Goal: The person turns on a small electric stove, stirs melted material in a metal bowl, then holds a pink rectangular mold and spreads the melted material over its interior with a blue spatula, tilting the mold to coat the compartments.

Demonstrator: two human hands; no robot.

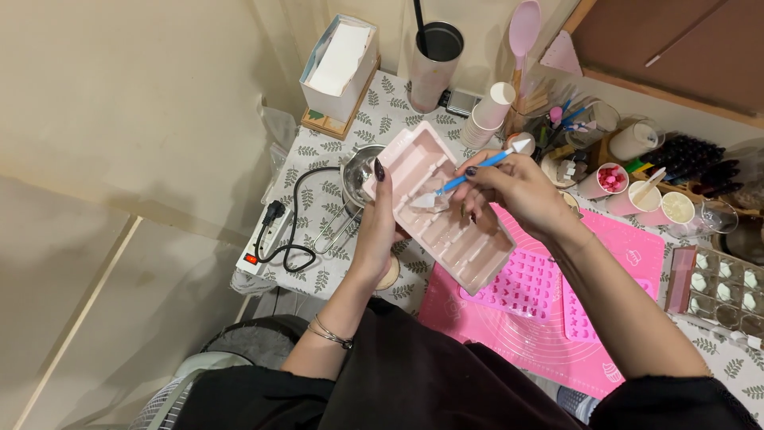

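My left hand (376, 231) grips the near edge of a pale pink silicone mould tray (469, 247) with long channels, held tilted above the table. My right hand (513, 191) holds a blue-handled sculpting tool (481, 163) with white silicone tips. Its lower tip rests in a channel of the tray, touching a white lump there. Thin bracelets circle my left wrist.
Below lie a pink silicone mat (629, 251) with two bright pink small-cavity moulds (521, 288). A metal pot (358, 169), black cable and power strip (259, 251) sit left. Behind stand a white box (341, 68), tumbler (435, 64), paper cups (489, 111), tool jars and filled cups (676, 207).
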